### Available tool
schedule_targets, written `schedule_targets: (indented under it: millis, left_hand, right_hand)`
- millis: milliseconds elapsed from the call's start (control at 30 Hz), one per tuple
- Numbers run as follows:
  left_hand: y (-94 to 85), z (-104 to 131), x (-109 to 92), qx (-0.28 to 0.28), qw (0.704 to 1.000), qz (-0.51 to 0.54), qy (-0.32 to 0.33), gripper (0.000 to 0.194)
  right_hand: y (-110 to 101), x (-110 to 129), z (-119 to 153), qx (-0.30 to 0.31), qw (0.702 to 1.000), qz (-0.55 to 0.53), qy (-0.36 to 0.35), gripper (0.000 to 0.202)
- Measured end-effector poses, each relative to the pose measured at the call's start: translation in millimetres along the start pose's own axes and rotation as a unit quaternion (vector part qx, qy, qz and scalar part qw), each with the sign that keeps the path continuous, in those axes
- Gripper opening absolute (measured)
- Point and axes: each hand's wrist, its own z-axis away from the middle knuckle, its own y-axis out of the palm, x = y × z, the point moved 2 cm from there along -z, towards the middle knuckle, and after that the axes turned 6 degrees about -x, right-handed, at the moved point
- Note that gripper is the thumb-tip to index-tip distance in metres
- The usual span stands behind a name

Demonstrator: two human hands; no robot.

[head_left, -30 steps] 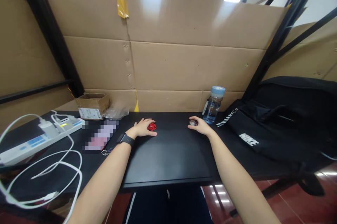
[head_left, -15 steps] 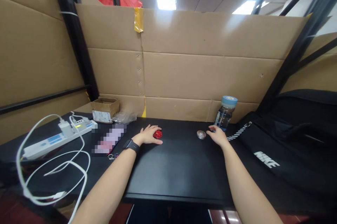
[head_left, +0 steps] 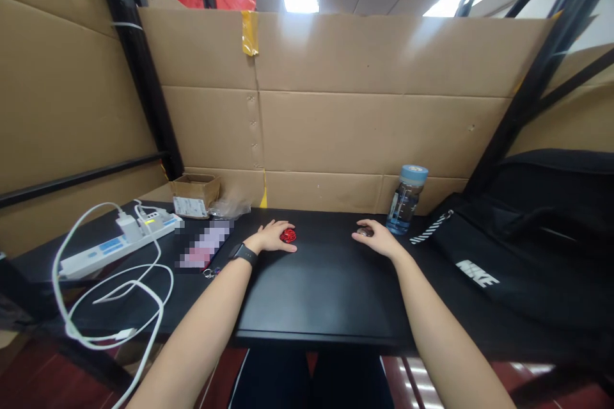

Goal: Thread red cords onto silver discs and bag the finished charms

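A small red coiled thing (head_left: 288,235) lies on the black table in the middle left. Around it my left hand (head_left: 274,237), with a dark watch at the wrist, rests with thumb and fingers apart. On the right, my right hand (head_left: 381,239) reaches over a small round shiny thing (head_left: 365,231), its thumb and fingers curved on either side. Part of that round thing is hidden by the hand. Both items appear to rest on the table (head_left: 321,294). Just behind my right hand stands a clear bottle with a blue lid (head_left: 405,201).
At left lie a white power strip (head_left: 119,246) with a looped white cable (head_left: 160,294), a blurred phone-like item (head_left: 206,246) and a key ring (head_left: 209,273). A small cardboard box (head_left: 194,194) and clear plastic stand behind. A black bag (head_left: 518,249) fills the right side.
My right hand has moved left, from beside the round shiny thing to over it. My left hand stays around the red thing. The view has shifted slightly.
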Motion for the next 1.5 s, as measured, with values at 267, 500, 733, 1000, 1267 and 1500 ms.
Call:
schedule_targets:
  millis: [267,500,733,1000,1267,1500]
  left_hand:
    - [1.6,-0.4,2.0,-0.009,1.000,0.011,0.010,0.100]
    - [2.4,-1.9,2.6,-0.015,1.000,0.004,0.015,0.100]
    - [4.5,-4.6,5.8,-0.008,1.000,0.009,0.010,0.103]
    - [4.5,-5.6,9.0,-0.003,1.000,0.013,0.013,0.103]
    - [-5.4,-0.4,8.4,-0.029,0.996,0.052,0.063,0.098]
    - [-37.9,17.9,18.6,-0.124,0.974,0.151,0.118,0.056]
  right_hand:
    - [-3.0,14.3,6.3,-0.031,0.996,0.084,0.002,0.041]
    - [-5.3,7.8,5.1,-0.042,0.996,0.073,0.004,0.037]
    - [-2.8,-1.2,3.0,-0.016,0.999,0.052,0.004,0.036]
    - [-4.4,-4.9,1.6,-0.004,0.999,0.051,-0.012,0.038]
    - [-12.7,2.3,1.5,-0.018,0.999,0.027,-0.003,0.037]
    - [13.7,59.7,5.7,-0.035,0.994,-0.025,-0.105,0.037]
